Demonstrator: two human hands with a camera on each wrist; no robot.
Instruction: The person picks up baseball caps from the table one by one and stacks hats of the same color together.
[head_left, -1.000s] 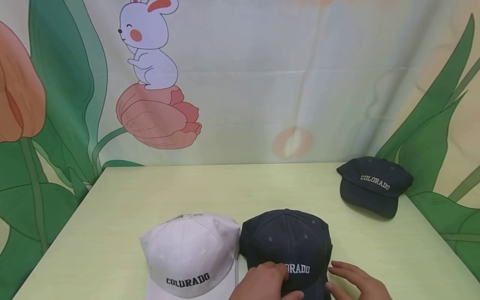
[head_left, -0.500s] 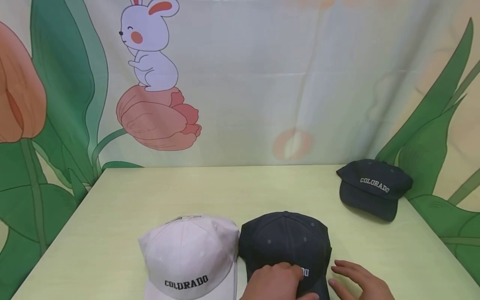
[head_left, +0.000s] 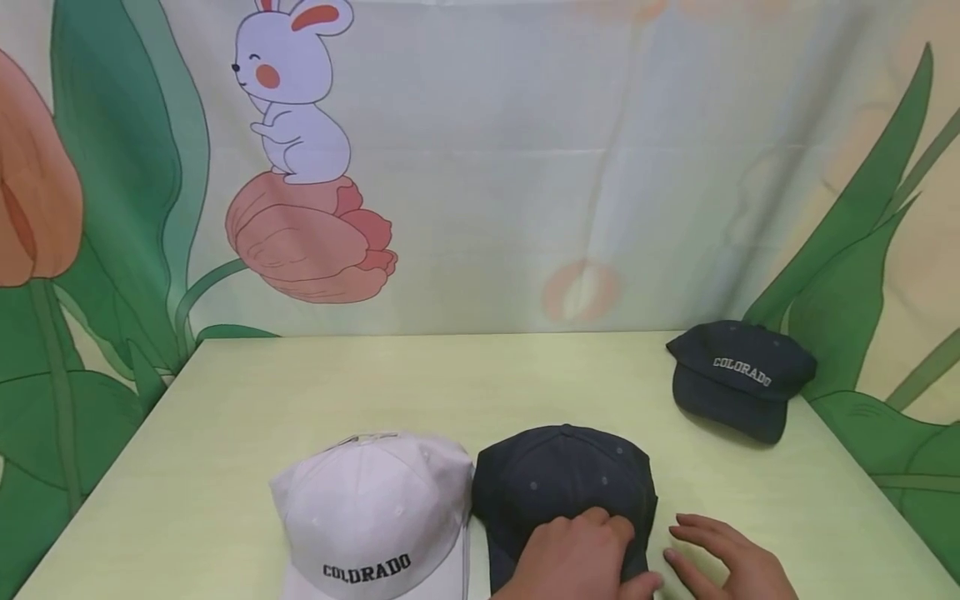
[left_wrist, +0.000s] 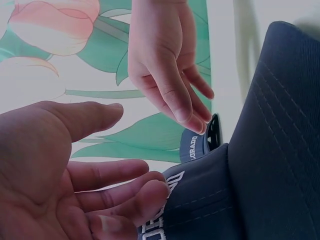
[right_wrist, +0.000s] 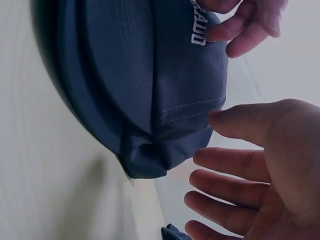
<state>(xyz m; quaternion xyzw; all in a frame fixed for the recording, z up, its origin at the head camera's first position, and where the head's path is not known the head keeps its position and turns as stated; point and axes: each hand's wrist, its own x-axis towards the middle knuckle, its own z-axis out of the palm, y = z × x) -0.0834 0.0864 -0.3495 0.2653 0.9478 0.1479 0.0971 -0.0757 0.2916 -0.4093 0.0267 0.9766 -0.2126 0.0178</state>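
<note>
A dark navy baseball cap (head_left: pixel 558 467) sits at the front middle of the table. My left hand (head_left: pixel 573 554) lies over its front panel, fingertips at the white lettering, thumb held apart from the fingers; the lettering is covered in the head view. In the left wrist view the fingers (left_wrist: pixel 130 197) bend loosely against the embroidery. Just right of the cap is my right hand (head_left: pixel 735 562), its fingers extended and nothing held. The right wrist view shows its fingertips close to the cap's side (right_wrist: pixel 190 115). A white cap (head_left: pixel 375 508) marked COLORADO stands directly left of the navy one.
Another navy COLORADO cap (head_left: pixel 738 379) rests at the back right corner of the pale yellow table (head_left: pixel 420 375). Behind the table hangs a cloth backdrop (head_left: pixel 465 167) printed with a rabbit, tulips and leaves.
My left hand has slid rightward over the front of the navy cap, covering its lettering. My right hand stays beside the cap, shifted slightly right. The caps look unmoved.
</note>
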